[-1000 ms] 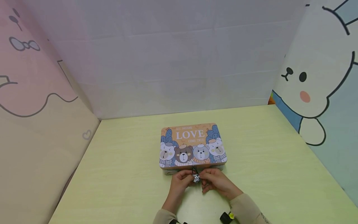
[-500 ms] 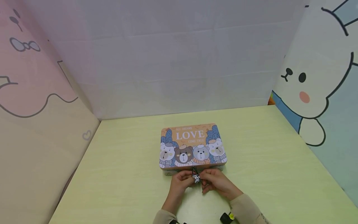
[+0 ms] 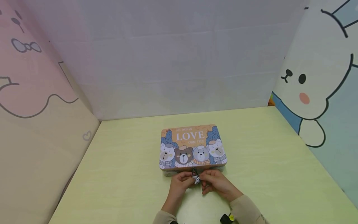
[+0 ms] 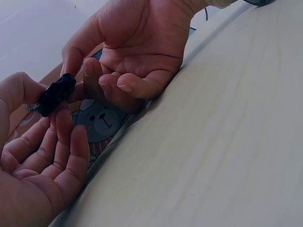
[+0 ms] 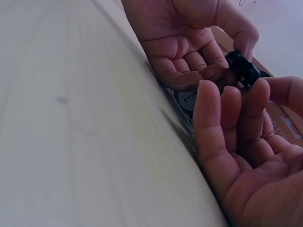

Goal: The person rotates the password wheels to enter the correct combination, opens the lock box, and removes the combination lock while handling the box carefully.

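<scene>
A small padlock, dark in the wrist views with a shiny face in the head view, hangs at the front latch of a tin box. Bears, cacti and the word LOVE decorate the box's lid, which is down. My left hand pinches the padlock's left side between thumb and fingers. From the other side, my right hand pinches it with thumb and index finger. In the left wrist view the padlock body sits between both sets of fingertips. The right hand's other fingers are loosely curled below it.
The box rests on a pale yellow table. A white wall stands behind, with cartoon-printed panels at both sides. A black strap piece with a yellow part is at the right sleeve.
The padlock has turned slightly between the fingers, its shiny face looking a little different. Both hands and the box stay in place; the head view shifts slightly.
</scene>
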A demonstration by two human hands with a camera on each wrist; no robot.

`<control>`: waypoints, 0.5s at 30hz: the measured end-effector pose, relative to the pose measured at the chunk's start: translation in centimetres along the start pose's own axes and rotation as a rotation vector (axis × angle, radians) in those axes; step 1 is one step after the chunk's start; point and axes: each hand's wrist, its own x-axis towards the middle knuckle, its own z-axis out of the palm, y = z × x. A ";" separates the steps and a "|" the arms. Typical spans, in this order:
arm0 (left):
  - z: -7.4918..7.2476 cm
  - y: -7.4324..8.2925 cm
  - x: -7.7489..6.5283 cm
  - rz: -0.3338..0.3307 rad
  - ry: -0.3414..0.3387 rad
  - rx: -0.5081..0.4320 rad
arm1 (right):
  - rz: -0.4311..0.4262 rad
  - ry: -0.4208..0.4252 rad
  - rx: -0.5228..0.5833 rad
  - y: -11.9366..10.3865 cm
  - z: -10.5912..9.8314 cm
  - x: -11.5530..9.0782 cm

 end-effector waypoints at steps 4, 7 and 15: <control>0.1 -0.1 0.0 0.007 0.005 -0.002 | 0.002 0.002 0.000 0.1 0.0 0.0; 0.1 -0.1 0.0 0.013 0.009 0.001 | 0.000 0.001 -0.001 0.2 0.0 0.0; 0.2 0.1 0.0 0.012 0.004 -0.008 | -0.003 -0.005 0.005 0.2 -0.1 0.1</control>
